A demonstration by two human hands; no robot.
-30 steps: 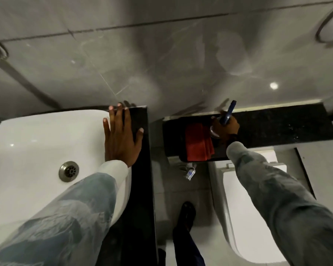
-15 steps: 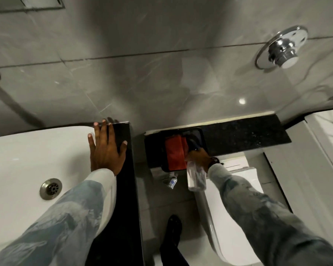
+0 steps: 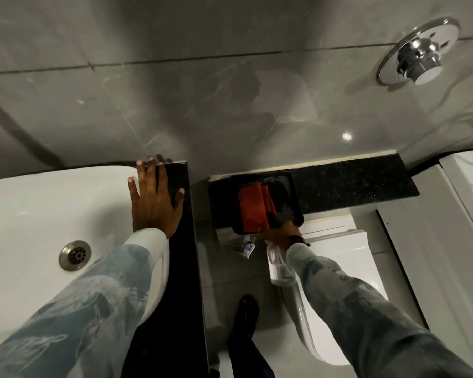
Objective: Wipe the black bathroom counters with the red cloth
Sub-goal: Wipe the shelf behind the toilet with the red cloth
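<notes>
The red cloth lies folded in a black tray on the black counter ledge behind the toilet. My right hand is at the tray's near edge, closed around a clear spray bottle that hangs downward. My left hand rests flat with fingers spread, half on the white basin's rim and half on the black counter strip beside the basin.
A white basin with a metal drain fills the left. A white toilet sits under the ledge, and a chrome flush button is on the grey tiled wall. A dark shoe stands on the floor.
My right hand has tipped the spray bottle from upright over the ledge to hanging down at the tray's near edge. The view has shifted right. My left hand stays flat.
</notes>
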